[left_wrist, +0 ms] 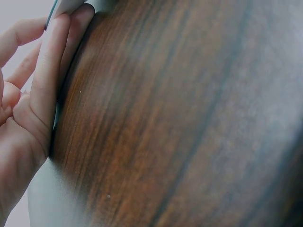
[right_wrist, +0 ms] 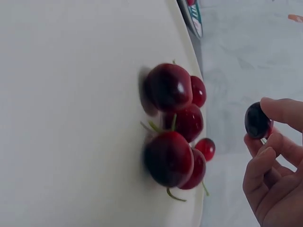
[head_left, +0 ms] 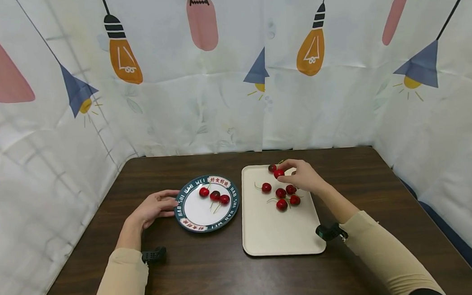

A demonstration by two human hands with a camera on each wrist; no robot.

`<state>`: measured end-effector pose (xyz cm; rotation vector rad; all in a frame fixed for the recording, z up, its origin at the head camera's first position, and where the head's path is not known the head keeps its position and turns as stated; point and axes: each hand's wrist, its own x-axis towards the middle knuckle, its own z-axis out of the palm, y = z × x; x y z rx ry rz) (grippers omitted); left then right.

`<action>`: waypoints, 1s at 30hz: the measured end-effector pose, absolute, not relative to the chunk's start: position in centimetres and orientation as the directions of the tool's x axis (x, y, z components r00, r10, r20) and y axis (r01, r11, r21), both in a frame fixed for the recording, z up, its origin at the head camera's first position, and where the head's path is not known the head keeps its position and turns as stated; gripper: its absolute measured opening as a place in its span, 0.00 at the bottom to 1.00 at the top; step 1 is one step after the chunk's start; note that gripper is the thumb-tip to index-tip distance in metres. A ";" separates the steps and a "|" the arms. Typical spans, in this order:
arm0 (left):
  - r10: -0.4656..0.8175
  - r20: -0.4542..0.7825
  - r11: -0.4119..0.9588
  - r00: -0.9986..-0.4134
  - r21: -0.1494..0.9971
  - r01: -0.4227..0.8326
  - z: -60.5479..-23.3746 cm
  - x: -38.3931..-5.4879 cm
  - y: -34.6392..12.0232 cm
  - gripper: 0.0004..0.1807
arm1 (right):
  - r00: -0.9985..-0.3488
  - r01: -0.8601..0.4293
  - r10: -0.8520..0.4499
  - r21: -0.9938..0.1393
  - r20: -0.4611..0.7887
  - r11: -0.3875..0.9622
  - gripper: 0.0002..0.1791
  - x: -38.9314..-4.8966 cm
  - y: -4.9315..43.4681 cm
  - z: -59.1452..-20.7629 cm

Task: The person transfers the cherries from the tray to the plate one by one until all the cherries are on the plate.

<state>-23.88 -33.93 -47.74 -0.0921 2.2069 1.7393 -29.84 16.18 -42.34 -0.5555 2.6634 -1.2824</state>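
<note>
My right hand (head_left: 304,177) pinches a dark red cherry (right_wrist: 258,121) between thumb and fingers, over the far end of the cream rectangular tray (head_left: 274,235). Several more cherries with green stems, among them one nearest me (head_left: 282,204), lie on that tray. To the left is a round plate (head_left: 199,213) with a white middle and a dark teal lettered rim. It carries three cherries, one of them at its centre (head_left: 215,195). My left hand (head_left: 154,209) holds the plate's left rim with thumb and fingers; in the left wrist view its fingers (left_wrist: 49,66) lie along the plate's edge.
Both dishes stand on a dark brown wooden table (head_left: 203,276), with a narrow strip of table between them. A white curtain (head_left: 169,120) printed with lamps and bulbs hangs behind and at both sides. Each wrist wears a black device, such as the right wristband (head_left: 330,232).
</note>
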 end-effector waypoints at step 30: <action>0.154 -0.290 0.253 -0.945 0.936 -0.246 -47.8 -23.9 -33.9 0.33 | -0.798 -0.408 -0.601 -0.771 0.040 0.490 0.15 -28.0 6.5 -43.9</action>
